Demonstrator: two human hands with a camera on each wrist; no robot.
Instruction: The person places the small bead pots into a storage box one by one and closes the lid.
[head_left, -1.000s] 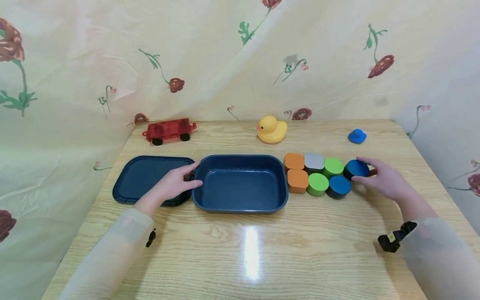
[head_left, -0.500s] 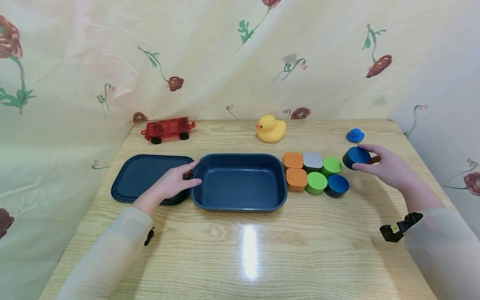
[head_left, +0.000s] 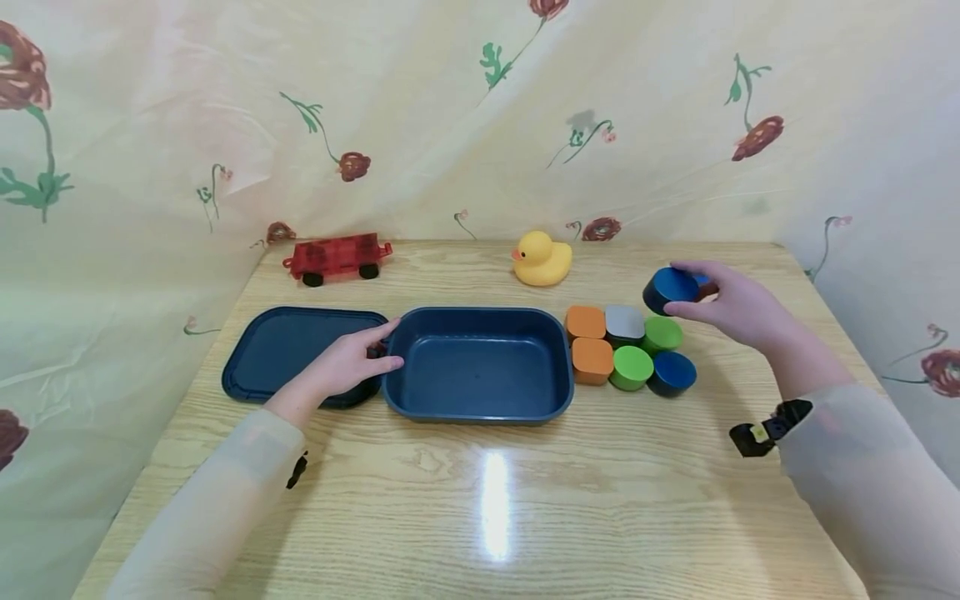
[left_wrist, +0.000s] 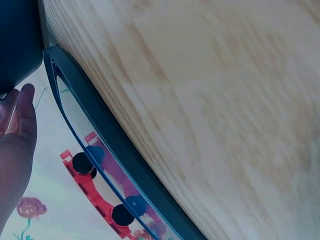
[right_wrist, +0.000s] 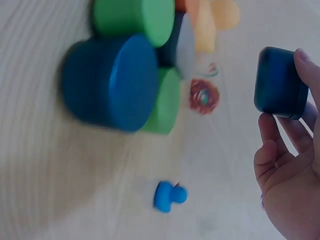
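Observation:
My right hand holds a small round dark-blue tub above the table, thumb on its near side and fingers on its far side. In the right wrist view this tub shows side-on between thumb and fingers. My left hand rests at the left end of a large dark-blue box. Its thumb reaches over the rim and the index finger lies straight towards the far corner. In the left wrist view, fingertips are right at the box's wall.
Right of the box stand orange, grey-topped, green and blue tubs. A dark lid lies left. Behind are a red toy wagon and yellow duck; a small blue duck sits near the right hand.
My right hand has lifted the blue tub off the table, away from the other tubs, and carried it back and to the left. The left hand and the box have stayed in place.

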